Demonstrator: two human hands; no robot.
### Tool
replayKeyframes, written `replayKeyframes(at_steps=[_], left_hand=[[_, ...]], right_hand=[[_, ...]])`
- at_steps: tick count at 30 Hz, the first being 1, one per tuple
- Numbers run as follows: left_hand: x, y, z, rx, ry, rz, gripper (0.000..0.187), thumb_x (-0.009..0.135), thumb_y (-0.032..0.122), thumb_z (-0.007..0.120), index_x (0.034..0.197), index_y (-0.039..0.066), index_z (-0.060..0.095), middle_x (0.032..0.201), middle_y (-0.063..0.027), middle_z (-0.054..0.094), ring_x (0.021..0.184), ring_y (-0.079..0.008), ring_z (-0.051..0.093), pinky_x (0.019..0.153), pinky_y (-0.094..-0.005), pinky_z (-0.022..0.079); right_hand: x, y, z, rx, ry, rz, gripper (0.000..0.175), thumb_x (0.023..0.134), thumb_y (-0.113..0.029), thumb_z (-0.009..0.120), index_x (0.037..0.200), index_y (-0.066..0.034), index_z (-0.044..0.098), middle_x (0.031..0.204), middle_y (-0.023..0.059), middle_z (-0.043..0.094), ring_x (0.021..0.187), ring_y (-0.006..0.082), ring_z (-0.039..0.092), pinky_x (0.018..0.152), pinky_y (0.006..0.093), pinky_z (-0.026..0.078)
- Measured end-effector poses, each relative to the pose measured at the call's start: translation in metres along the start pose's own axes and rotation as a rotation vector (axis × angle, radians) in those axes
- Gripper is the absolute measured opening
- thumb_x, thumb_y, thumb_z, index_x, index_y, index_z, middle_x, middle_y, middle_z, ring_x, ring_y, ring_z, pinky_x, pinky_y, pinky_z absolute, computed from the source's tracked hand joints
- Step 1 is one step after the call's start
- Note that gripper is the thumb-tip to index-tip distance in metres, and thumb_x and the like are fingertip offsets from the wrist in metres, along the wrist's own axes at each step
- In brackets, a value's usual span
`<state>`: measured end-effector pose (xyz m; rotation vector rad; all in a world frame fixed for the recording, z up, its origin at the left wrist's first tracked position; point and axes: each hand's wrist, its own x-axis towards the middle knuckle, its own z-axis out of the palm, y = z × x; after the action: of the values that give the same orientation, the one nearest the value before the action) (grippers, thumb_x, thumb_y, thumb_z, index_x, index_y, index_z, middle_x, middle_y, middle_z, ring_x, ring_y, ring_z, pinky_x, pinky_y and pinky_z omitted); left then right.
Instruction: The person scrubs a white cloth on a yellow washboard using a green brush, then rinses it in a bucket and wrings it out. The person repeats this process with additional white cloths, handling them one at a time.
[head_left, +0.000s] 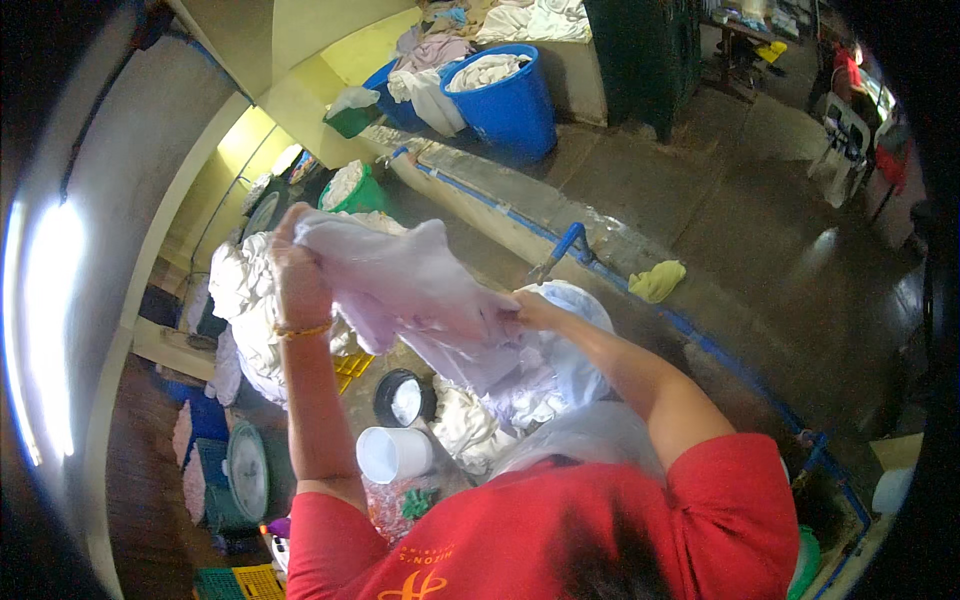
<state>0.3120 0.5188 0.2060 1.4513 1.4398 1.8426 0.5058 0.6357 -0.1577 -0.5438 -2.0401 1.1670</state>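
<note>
A pale lilac-white cloth is stretched between my two hands in the middle of the view. My left hand, a yellow band at its wrist, grips the raised upper left end. My right hand pinches the cloth's right end. Beyond my left hand lies a large heap of white cloths. Below the stretched cloth and beside my right forearm are more white and bluish cloths. A crumpled cream cloth lies nearer my body, next to a white plastic bucket and a black round tub.
A low concrete curb with a blue pipe crosses diagonally. Behind it stand blue barrels with cloths. A yellow cloth lies on the curb. Green basin with cloths is beyond the heap; a plastic chair stands far right.
</note>
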Motion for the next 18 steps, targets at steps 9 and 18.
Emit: replayKeyframes(at_steps=[9, 18], left_hand=[[0.011, -0.039, -0.041, -0.273, 0.099, -0.058, 0.035, 0.077, -0.005, 0.035, 0.105, 0.005, 0.053, 0.087, -0.0043, 0.060, 0.072, -0.0129, 0.058, 0.066, -0.0258, 0.052], [-0.148, -0.216, 0.032, 0.021, -0.512, -0.290, 0.023, 0.091, 0.021, 0.053, 0.105, 0.004, 0.060, 0.097, -0.0045, 0.062, 0.097, -0.0175, 0.058, 0.084, -0.0313, 0.046]], right_hand=[[0.027, -0.132, -0.122, -0.450, 0.403, 0.014, 0.050, 0.072, -0.049, 0.072, 0.077, 0.0010, 0.067, 0.082, 0.0207, 0.067, 0.074, 0.0360, 0.065, 0.065, 0.0438, 0.049], [0.057, -0.147, -0.050, 0.755, 0.306, 0.372, 0.030, 0.071, -0.005, 0.076, 0.096, 0.0029, 0.062, 0.079, 0.0082, 0.065, 0.066, 0.0150, 0.062, 0.058, 0.0285, 0.050]])
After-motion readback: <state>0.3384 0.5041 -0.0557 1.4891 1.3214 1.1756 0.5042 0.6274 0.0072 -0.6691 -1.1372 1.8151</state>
